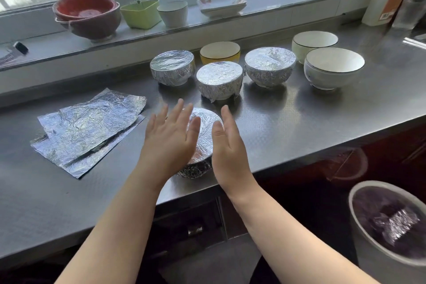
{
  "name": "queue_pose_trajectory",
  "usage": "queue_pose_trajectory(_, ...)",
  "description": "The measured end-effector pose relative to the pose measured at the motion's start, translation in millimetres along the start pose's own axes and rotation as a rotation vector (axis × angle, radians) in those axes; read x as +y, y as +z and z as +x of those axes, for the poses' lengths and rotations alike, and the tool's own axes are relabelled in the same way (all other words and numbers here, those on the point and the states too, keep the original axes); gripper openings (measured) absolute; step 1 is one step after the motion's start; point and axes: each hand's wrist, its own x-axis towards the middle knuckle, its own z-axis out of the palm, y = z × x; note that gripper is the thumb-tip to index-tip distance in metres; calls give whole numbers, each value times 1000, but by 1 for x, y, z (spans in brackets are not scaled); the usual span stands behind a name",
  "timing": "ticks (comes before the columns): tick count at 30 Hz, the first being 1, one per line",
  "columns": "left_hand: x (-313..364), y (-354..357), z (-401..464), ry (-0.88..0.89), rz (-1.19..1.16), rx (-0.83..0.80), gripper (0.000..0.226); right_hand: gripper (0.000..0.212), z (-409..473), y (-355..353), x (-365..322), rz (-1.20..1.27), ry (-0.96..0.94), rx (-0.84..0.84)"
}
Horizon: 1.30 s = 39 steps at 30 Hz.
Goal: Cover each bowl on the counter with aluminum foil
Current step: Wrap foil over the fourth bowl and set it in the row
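Note:
A foil-covered bowl [204, 136] stands near the counter's front edge between my hands. My left hand [171, 136] hovers flat over its left side, fingers straight. My right hand [227, 143] is upright at its right side, fingers straight; I cannot tell whether either touches the foil. Behind stand three more foil-covered bowls [172, 67] [219, 80] [270, 65]. A yellow bowl [220, 51] and two white bowls [314, 41] [333, 67] stand uncovered. Loose foil sheets [87, 131] lie at the left.
The steel counter [299, 122] ends just in front of the near bowl. On the window sill stand a red bowl [87, 15], a green tub [141, 12], a white cup [173, 12] and a square dish [221, 3]. A bin [389, 226] holding crumpled foil stands at the lower right.

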Motion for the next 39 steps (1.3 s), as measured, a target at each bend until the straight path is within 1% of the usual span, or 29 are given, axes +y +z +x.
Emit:
queue_pose_trajectory(4,-6,6,2,17,-41,-42,76,55,1,6,1,-45,44,-39)
queue_pose_trajectory(6,-5,6,2,17,-49,-35,79,57,2,5,0,-11,82,-56)
queue_pose_trajectory(12,-4,6,1,20,-43,-15,77,60,17,0,6,110,229,-105)
queue_pose_trajectory(14,-4,8,2,31,-39,1,81,59,19,-1,15,115,254,-120)
queue_pose_trajectory(17,-5,10,3,40,-45,22,89,56,20,-4,20,140,243,-133)
queue_pose_trajectory(19,-6,11,4,42,-44,34,89,52,25,-3,25,150,228,-143)
queue_pose_trajectory(20,-6,11,4,40,-44,38,89,53,26,-2,27,160,237,-156)
queue_pose_trajectory(22,-6,11,4,34,-44,37,87,64,27,0,30,200,292,-178)
queue_pose_trajectory(23,-6,11,3,29,-45,33,85,66,28,-2,32,230,314,-196)
queue_pose_trajectory(25,-6,10,3,16,-48,19,79,57,29,-8,29,248,355,-209)
queue_pose_trajectory(26,-5,10,3,8,-48,12,77,58,29,-10,28,287,385,-200)
queue_pose_trajectory(28,-4,9,2,2,-44,7,77,60,31,-14,28,352,373,-200)
queue_pose_trajectory(30,-4,8,2,3,-41,-2,78,63,33,-16,28,401,336,-242)
queue_pose_trajectory(31,-4,7,3,2,-41,-10,78,61,33,-18,28,402,345,-247)
queue_pose_trajectory(33,-5,6,3,-2,-39,-29,77,55,33,-25,27,356,354,-164)
queue_pose_trajectory(35,-4,6,3,-5,-34,-39,72,60,29,-31,23,277,325,-72)
queue_pose_trajectory(37,-1,5,3,-26,-34,-47,68,59,24,-32,20,255,279,16)
queue_pose_trajectory(39,3,4,3,-63,-37,-60,69,53,18,-29,21,271,209,93)
